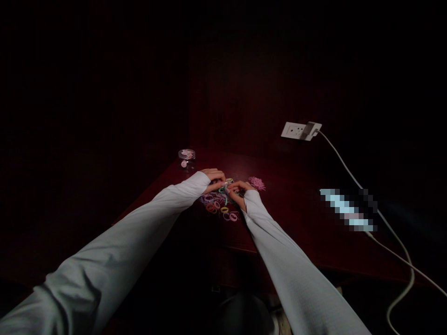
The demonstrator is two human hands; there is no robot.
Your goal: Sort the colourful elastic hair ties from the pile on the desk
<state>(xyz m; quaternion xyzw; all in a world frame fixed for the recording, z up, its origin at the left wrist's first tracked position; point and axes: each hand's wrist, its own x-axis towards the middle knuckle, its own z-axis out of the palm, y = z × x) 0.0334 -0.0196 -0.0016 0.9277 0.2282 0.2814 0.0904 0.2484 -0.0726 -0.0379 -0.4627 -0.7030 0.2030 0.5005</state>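
Several coloured bands lie in a loose heap on the dark red table. Over the heap's far side, my left hand and my right hand almost meet. Between their fingertips is a small pale thing, too small to name. The fingers of both hands are bent and pressed together around it. Just beyond my right hand sits a bunch of pink bands.
A clear round jar with pink pieces stands at the table's back left. On the wall, a white socket holds a plug with a white cable. A blurred-out device lies on the right.
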